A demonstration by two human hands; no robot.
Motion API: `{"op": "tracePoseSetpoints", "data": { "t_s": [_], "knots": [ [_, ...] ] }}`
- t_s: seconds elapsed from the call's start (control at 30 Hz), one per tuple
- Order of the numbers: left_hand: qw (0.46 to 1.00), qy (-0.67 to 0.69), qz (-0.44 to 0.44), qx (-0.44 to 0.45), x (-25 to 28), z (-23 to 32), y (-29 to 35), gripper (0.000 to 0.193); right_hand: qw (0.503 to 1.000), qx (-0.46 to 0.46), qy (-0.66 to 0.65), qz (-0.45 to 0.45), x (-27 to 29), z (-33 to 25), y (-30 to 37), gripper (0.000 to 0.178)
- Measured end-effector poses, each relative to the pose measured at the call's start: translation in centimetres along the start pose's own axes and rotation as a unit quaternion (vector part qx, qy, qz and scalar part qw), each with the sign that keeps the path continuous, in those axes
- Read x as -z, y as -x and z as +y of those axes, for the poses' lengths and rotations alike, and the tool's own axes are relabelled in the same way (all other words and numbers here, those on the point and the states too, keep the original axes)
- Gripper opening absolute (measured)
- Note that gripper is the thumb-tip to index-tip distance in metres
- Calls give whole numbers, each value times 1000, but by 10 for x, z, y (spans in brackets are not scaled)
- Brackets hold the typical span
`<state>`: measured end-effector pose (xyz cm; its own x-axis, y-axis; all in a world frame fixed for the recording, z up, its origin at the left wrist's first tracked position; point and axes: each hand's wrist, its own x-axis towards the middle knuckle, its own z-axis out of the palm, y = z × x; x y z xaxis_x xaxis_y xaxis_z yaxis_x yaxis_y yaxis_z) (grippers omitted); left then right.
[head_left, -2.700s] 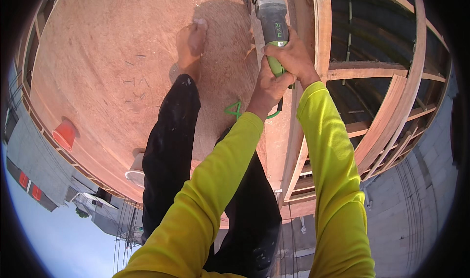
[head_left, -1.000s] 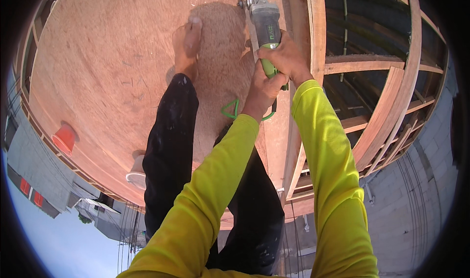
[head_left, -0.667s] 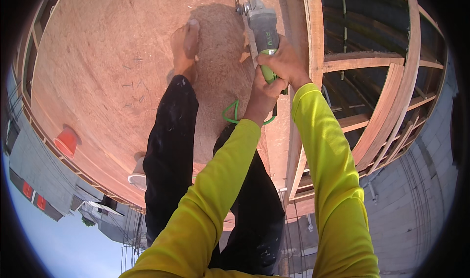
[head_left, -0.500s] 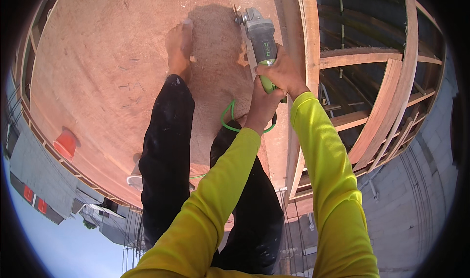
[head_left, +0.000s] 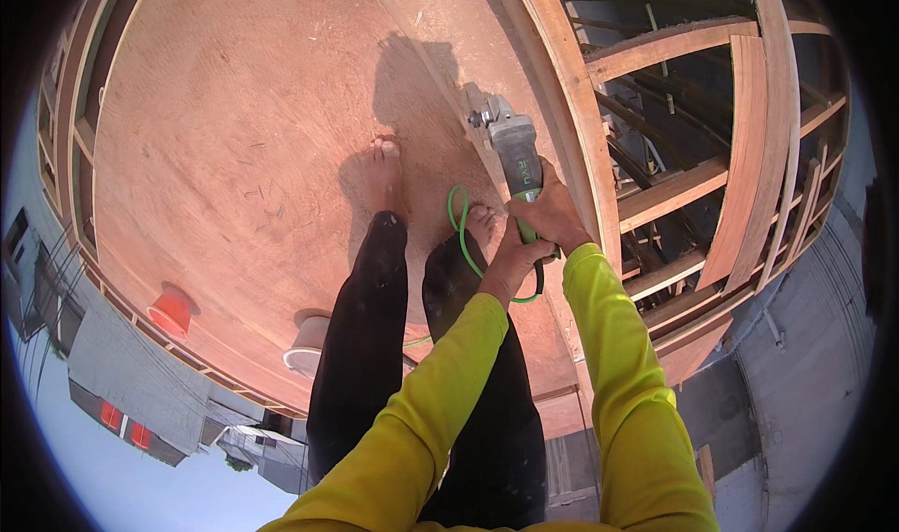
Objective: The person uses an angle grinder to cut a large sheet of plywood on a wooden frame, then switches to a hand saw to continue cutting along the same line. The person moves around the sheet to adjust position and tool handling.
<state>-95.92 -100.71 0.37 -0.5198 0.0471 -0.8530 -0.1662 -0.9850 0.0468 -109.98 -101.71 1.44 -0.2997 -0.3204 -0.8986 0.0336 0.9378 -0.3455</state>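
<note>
My right hand (head_left: 554,212) is wrapped round the body of an angle grinder (head_left: 518,148), dark grey in front and green behind. Closer to me, my left hand (head_left: 511,262) grips the tool's green rear handle. The grinder's head points away from me and slightly left, its disc seen nearly edge-on over a seam or board edge in the plywood deck (head_left: 243,92). Whether the disc touches the wood I cannot tell. A green power cord (head_left: 461,215) loops from the handle past my right foot (head_left: 481,223). My bare left foot (head_left: 383,176) stands on the plywood.
Right of the grinder a timber beam (head_left: 571,73) edges an open wooden frame with dark gaps below. Loose planks (head_left: 740,148) lie across it. A red bucket (head_left: 170,311) and a pale bucket (head_left: 307,343) stand near the deck's left edge, above a drop toward buildings.
The grinder, still in both hands, appears closer to my body. My left foot has shifted nearer, and my right foot now shows more. The whole view has moved as well.
</note>
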Motion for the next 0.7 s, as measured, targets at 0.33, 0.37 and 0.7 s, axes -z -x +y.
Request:
{"op": "tracePoseSetpoints", "data": {
  "t_s": [0.33, 0.37, 0.7],
  "knots": [
    [763, -616, -139, 140, 44, 76, -9, 58, 998, 12, -55, 42, -8, 26, 22, 94],
    [713, -675, -160, 99, 54, 90, -3, 62, 998, 24, -50, 34, -9, 33, 21, 94],
    [734, -669, 93, -67, 157, 164, 17, 32, 980, 114, -160, 21, -32, 63, 4, 95]
  ]
}}
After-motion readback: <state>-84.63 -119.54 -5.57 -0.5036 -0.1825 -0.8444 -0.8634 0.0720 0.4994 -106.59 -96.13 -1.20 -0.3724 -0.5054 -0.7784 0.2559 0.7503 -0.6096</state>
